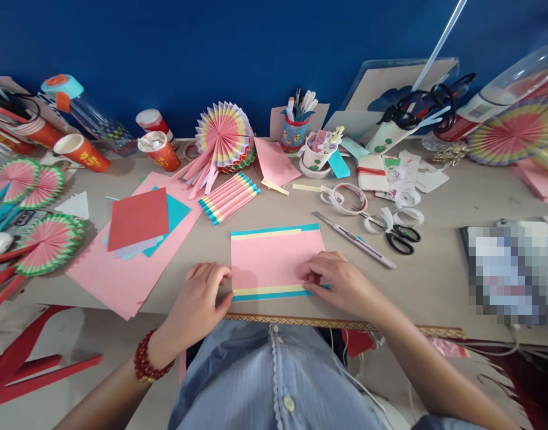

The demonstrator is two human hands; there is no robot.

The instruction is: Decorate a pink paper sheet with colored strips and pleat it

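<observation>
A pink paper sheet [267,260] lies flat near the table's front edge, with teal and yellow strips along its far and near long sides. At its left edge rests my left hand [205,291], fingers bent and thumb apart, holding nothing. My right hand [339,282] bends over the sheet's near right corner, its fingertips and thumb drawn together by the end of the near yellow strip [269,291]. Whatever may be between those fingertips is hidden. Behind the sheet sits a pleated pink paper piece [229,200] with teal and yellow ends.
A utility knife [363,246], black-handled scissors [401,239] and a tape roll [349,199] lie to the right. Stacked coloured papers [139,221] are at left. Paper fans [222,134], cups [159,149] and a pen holder [294,130] line the back. A blurred-out phone-like object [502,272] is far right.
</observation>
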